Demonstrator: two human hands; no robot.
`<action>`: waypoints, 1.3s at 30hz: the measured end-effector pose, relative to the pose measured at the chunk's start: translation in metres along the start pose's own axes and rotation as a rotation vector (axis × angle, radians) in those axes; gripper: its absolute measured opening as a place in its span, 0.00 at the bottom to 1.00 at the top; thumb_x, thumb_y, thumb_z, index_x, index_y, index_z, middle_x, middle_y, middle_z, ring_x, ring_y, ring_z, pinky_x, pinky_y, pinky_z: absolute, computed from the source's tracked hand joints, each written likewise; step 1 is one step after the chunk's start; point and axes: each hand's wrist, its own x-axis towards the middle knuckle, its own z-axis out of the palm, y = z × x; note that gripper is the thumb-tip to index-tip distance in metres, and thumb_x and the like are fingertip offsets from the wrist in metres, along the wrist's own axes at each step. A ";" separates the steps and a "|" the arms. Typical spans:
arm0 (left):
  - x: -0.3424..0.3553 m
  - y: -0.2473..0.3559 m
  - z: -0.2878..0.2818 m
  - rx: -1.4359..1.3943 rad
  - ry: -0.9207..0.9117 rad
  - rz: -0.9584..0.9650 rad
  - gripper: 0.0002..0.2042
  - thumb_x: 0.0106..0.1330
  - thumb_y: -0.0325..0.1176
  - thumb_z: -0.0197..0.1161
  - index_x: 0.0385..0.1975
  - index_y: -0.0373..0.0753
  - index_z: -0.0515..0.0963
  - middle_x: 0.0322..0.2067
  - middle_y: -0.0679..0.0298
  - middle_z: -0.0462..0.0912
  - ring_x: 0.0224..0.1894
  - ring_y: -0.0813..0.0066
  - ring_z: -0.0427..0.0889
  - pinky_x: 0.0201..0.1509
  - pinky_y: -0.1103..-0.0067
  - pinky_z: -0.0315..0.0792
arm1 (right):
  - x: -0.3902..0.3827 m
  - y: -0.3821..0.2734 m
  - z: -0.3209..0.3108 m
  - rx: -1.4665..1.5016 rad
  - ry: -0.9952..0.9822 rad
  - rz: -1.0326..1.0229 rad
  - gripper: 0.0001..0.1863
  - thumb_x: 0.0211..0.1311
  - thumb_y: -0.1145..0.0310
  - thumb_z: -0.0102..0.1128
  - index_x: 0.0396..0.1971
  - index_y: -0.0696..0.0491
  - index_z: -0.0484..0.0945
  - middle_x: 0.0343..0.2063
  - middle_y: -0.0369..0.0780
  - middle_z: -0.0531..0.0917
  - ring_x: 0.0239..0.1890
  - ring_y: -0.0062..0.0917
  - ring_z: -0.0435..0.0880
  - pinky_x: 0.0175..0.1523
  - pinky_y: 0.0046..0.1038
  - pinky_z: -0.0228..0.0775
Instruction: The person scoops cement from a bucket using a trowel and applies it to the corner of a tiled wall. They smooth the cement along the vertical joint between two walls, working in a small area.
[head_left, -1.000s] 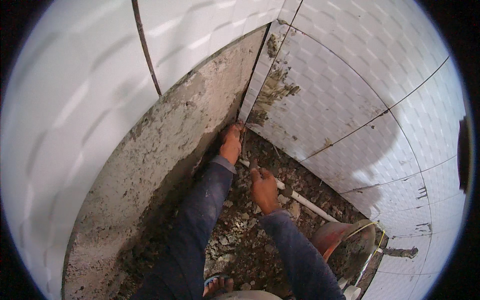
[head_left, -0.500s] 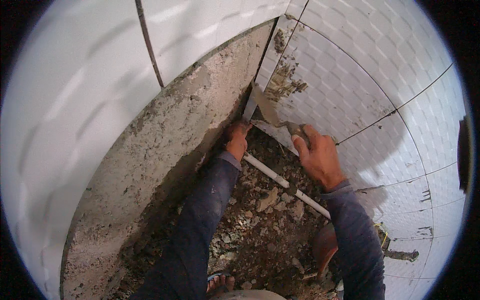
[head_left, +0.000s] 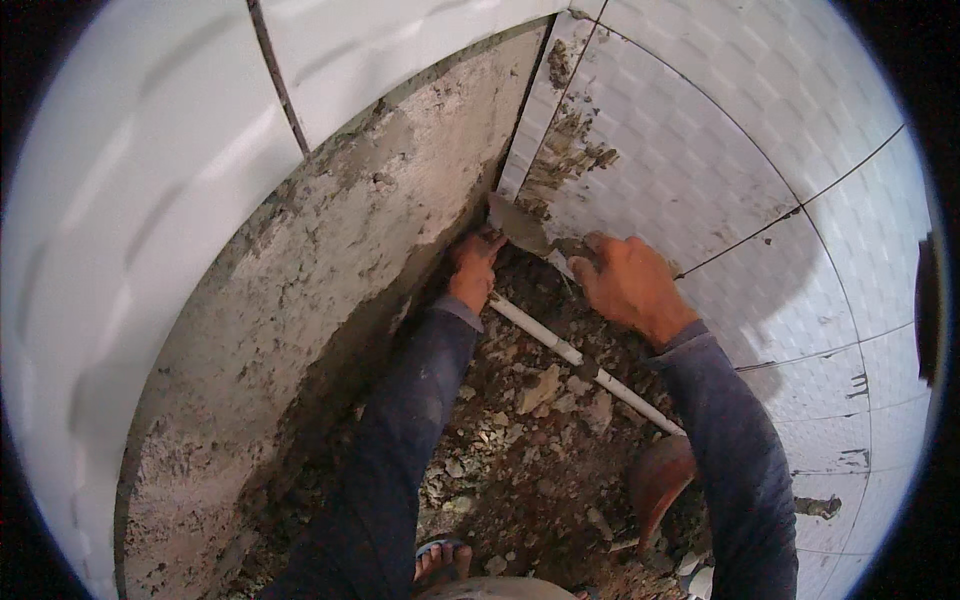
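Trowel [head_left: 519, 226], low in the corner [head_left: 504, 176]: the right hand [head_left: 632, 288] gripped it; I could not tell whether the left hand [head_left: 473, 270], just beside, held anything. Right-side tiles [head_left: 690, 150] were up, though smeared; the left-side cement [head_left: 330, 235] was untiled.

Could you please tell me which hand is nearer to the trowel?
Right. The right hand grips the trowel; the left hand is close by to its left, near the corner, not gripping it.

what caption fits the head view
Right hand holds a trowel by the tiled wall, left hand near a white pipe.
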 end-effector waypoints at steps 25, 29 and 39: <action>-0.042 0.096 0.020 0.194 -0.040 -0.019 0.20 0.70 0.41 0.60 0.59 0.45 0.73 0.42 0.62 0.79 0.43 0.71 0.79 0.26 0.76 0.69 | 0.001 -0.009 0.014 -0.133 0.083 0.055 0.16 0.62 0.57 0.61 0.35 0.57 0.83 0.24 0.56 0.82 0.32 0.55 0.83 0.40 0.49 0.76; -0.049 0.101 0.021 -0.228 -0.062 -0.118 0.23 0.73 0.42 0.54 0.67 0.46 0.67 0.58 0.63 0.74 0.58 0.75 0.75 0.32 0.80 0.68 | -0.016 -0.013 0.007 0.108 0.138 0.070 0.19 0.63 0.56 0.60 0.33 0.60 0.81 0.23 0.56 0.81 0.30 0.55 0.81 0.37 0.47 0.72; -0.045 0.126 0.047 -0.146 -0.225 -0.162 0.30 0.72 0.45 0.53 0.73 0.47 0.58 0.75 0.70 0.51 0.74 0.72 0.55 0.71 0.71 0.52 | -0.047 -0.027 -0.012 0.555 0.460 0.036 0.16 0.69 0.60 0.57 0.42 0.60 0.75 0.24 0.54 0.80 0.27 0.52 0.80 0.33 0.41 0.69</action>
